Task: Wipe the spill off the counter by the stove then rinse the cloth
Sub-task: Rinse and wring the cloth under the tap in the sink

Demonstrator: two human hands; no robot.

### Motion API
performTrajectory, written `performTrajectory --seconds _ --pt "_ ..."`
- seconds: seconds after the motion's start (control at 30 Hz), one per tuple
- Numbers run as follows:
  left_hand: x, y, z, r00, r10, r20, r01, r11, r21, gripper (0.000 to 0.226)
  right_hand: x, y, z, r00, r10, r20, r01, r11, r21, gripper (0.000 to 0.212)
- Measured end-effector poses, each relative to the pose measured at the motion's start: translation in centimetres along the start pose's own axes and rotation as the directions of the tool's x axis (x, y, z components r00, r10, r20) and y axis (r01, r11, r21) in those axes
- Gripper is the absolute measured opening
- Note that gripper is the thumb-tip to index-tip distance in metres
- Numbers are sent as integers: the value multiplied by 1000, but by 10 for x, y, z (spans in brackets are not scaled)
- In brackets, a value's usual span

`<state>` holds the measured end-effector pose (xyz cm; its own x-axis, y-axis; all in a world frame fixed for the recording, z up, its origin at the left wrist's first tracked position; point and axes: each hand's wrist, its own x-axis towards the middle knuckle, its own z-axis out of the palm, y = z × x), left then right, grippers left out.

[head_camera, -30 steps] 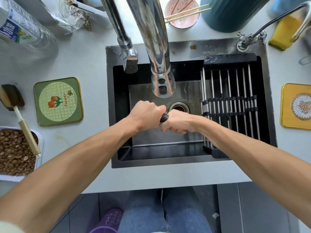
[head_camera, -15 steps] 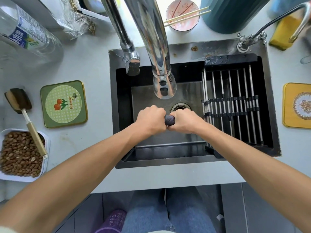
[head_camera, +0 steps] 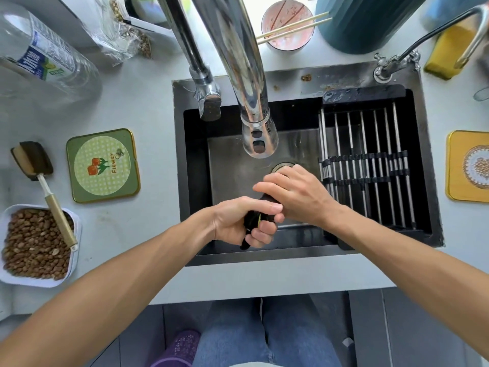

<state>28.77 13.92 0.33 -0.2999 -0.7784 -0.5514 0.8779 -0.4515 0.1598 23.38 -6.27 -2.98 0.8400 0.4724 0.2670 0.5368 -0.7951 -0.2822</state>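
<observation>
A dark, wet, rolled-up cloth (head_camera: 252,219) is held over the steel sink (head_camera: 195,181), near its front. My left hand (head_camera: 243,221) is closed around the lower part of the cloth, with one end hanging out below the fingers. My right hand (head_camera: 293,197) grips the upper part and covers most of it. Both hands sit just in front of the drain (head_camera: 281,167), below the big chrome faucet head (head_camera: 258,140). No water stream is visible.
A black drying rack (head_camera: 370,168) spans the sink's right side. Left counter: green coaster (head_camera: 103,165), brush (head_camera: 34,160) resting in a tray of nuts (head_camera: 34,245), clear plastic bottle (head_camera: 39,56). Behind: pink bowl with chopsticks (head_camera: 288,25), teal container (head_camera: 370,22), yellow sponge (head_camera: 447,53). Right: yellow coaster (head_camera: 468,165).
My hands were fist to fist in a level line with the cloth twisted between them. Now the right hand is higher, over the left, and a cloth end hangs below.
</observation>
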Motion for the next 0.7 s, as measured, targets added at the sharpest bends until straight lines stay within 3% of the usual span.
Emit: performTrajectory --seconds 0.13,0.17,0.23,0.33,0.4,0.5,0.6,0.7 --pt "2 4 9 994 -62 -94 67 997 43 35 23 10 -13 998 -64 30 64 998 -9 13" --pt "2 7 10 990 -72 -121 77 996 41 37 29 13 -18 996 -60 62 60 998 -8 22" --pt "4 13 11 978 -83 -192 101 991 86 40 36 20 -22 983 -62 176 69 997 -35 36" --pt "5 24 6 916 -76 -394 225 911 346 46 44 22 -23 914 -16 405 76 988 -133 31" --pt "5 34 2 820 32 -571 353 758 549 39 50 14 -20 846 75 528 41 978 -203 20" --pt "9 44 -5 647 315 -694 548 440 711 28 54 3 -7 761 288 582 -193 956 -222 26" --pt "18 40 -10 561 522 -642 641 217 736 27 53 -2 4 599 458 656 -480 862 -163 28" --pt "28 29 -15 555 640 -531 682 16 732 24 47 -2 9 464 438 770 -606 791 -86 24"
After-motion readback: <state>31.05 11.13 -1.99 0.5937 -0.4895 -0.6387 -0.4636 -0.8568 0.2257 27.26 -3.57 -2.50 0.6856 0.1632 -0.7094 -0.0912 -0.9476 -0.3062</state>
